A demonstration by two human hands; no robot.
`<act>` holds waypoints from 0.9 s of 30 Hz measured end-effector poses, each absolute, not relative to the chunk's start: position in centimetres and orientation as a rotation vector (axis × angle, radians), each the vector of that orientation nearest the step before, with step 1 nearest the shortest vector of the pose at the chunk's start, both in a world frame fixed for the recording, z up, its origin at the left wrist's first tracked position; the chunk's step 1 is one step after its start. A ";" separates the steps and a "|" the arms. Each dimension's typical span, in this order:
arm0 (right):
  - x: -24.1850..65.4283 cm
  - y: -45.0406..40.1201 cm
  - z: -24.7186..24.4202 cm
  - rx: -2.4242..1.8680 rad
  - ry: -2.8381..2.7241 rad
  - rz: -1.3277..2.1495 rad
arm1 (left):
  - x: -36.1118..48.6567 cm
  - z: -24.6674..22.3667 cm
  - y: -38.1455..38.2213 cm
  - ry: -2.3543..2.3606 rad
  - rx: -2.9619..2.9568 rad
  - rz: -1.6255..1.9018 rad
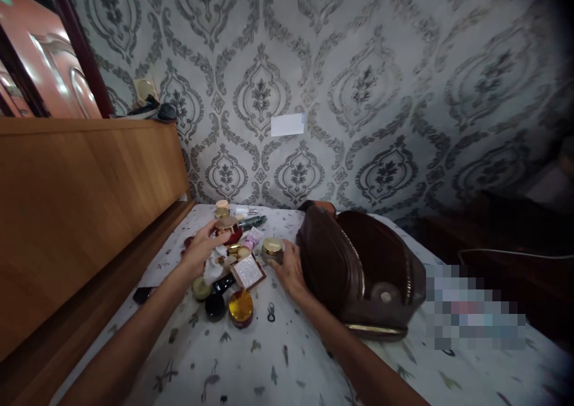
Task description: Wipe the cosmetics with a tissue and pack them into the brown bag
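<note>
Left fingers (222, 238) holding round container (226, 224); right fingers (290, 249) around gold-lidded jar (272, 247), near open brown bag (325, 262).

Facing you, the wallpaper (287, 65) is pale grey with darker grey damask medallions. Your cloth (251, 370) is white, printed with small grey-green leaves. The bag (327, 268) is dark brown with gold zips (379, 330). You have a pale gold-lidded jar (272, 248), a pinkish-brown-topped jar (226, 225) banded in gold, a lilac and white tube (253, 237), a black pot (216, 306), a yellow and dark red pot (241, 307), and a glittery silver square (248, 272) edged in rose gold.
</note>
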State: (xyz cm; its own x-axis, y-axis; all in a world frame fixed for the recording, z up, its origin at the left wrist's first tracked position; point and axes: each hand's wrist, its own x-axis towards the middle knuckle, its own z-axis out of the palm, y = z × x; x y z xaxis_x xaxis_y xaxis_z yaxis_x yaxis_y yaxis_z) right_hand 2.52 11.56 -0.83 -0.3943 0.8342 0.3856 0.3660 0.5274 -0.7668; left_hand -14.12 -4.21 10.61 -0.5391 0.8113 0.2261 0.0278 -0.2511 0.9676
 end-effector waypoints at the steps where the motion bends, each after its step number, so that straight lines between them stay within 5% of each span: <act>1: 2.5 11.5 -1.2 -0.962 -1.951 0.752 | -13.0 10.7 -4.5 1.372 0.980 1.851; 27: -4.2 14.8 -1.2 -1.170 -1.592 0.880 | -6.2 5.6 -7.7 1.168 0.670 1.928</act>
